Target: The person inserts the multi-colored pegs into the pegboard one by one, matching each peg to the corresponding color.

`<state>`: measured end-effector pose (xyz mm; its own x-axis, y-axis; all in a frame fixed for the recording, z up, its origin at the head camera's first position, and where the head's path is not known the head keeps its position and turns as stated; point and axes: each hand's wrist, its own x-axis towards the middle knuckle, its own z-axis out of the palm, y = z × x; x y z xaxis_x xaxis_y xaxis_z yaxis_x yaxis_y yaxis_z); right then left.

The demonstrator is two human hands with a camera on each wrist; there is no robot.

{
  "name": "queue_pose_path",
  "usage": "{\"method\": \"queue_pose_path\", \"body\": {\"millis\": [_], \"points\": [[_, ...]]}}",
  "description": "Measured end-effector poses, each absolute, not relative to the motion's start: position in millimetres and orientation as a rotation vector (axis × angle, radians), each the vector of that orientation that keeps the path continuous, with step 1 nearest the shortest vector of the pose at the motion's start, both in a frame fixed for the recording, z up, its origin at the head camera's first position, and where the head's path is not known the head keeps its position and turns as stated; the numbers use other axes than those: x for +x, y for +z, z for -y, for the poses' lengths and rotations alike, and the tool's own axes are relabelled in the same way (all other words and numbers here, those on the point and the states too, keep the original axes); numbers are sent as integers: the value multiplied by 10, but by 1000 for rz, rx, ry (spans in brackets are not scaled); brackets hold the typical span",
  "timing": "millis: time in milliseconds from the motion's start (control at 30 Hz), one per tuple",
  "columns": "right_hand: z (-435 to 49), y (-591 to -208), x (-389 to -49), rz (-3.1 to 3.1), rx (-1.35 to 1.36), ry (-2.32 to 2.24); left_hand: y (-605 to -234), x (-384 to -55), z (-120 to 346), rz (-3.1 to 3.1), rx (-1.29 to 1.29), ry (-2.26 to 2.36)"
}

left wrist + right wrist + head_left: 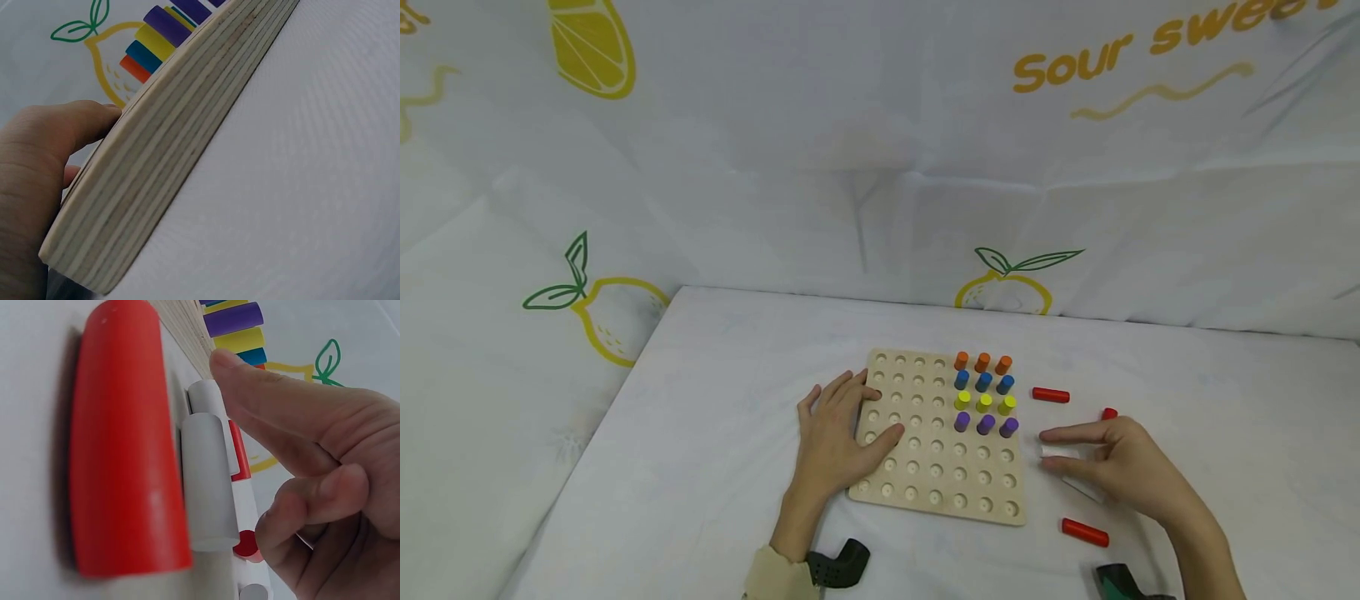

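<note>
A beige pegboard [936, 471] lies on the white cloth. Its upper right holes hold upright pegs in rows: orange [982, 362], blue [983, 382], yellow [984, 403] and purple [986, 425]. My left hand [838, 437] rests on the board's left side, thumb over the holes, fingers along the edge. Right of the board, my right hand [1123, 467] hovers over loose white pegs [209, 481]. Its thumb and index finger stand apart, with a white peg [1060, 452] visible between them; the other fingers are bent. No firm grip on it shows.
Loose red pegs lie right of the board: one [1050, 394] near the yellow row, one [1108, 413] partly behind my right hand, one [1085, 532] nearer me. Black devices [838, 565] sit by both wrists. A lemon-printed cloth [812, 167] hangs behind.
</note>
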<state>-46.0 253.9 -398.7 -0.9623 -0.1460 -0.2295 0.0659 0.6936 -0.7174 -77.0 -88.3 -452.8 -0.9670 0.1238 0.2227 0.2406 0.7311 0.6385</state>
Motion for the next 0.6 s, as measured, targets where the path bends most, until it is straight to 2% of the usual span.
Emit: {"method": "queue_pose_path", "body": {"millis": [600], "points": [[-2427, -4048, -487, -2852, -52, -853, -4535, -768, 879, 2763, -288, -1061]]}}
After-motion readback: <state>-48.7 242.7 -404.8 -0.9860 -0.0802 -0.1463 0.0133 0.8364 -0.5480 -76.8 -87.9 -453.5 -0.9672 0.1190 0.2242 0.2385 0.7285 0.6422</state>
